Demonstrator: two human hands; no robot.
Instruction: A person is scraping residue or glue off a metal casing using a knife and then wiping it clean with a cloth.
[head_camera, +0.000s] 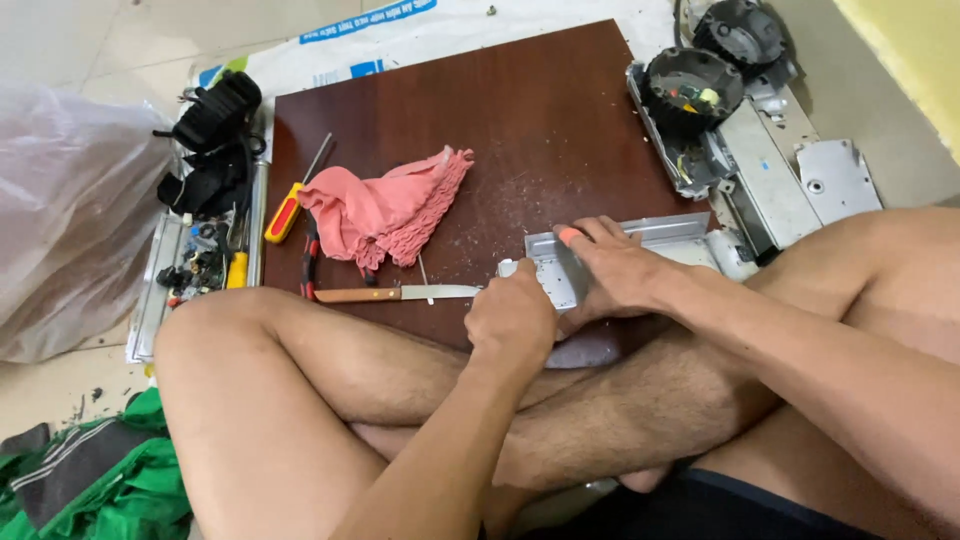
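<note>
a long shallow metal tray (150, 290) lies at the left edge of the dark brown board (500, 120), and in it sit small black and coloured parts, with a yellow-handled tool (237, 268) beside them; what each small part is cannot be told. at the far right two round black housings (693, 90) rest in grey metal frames, the nearer one showing red and yellow bits inside it.

on the board there is one pink cloth (385, 210), crumpled, one knife (395, 293) with a wooden handle lying flat, one screwdriver (290, 205) with a red and yellow handle, and one pair of red-and-black handles (311, 262) poking out from under the cloth. a clear plastic bag (70, 220) lies to the left on the floor and a green cloth (110, 480) at the bottom left. a loose flat grey plate (838, 178) lies at the right.

the grey metal bracket (610, 250) is at the near edge of the board, just in front of the crossed legs. it is thin bent sheet metal, pale grey, with a raised lip along its far side and small holes in its face. the right hand (620, 270) presses down on it with fingers spread over the top, grasping the bracket. the left hand (512, 320) is clenched into a fist at the bracket's left end, touching it; whether it holds a tool cannot be told.
</note>
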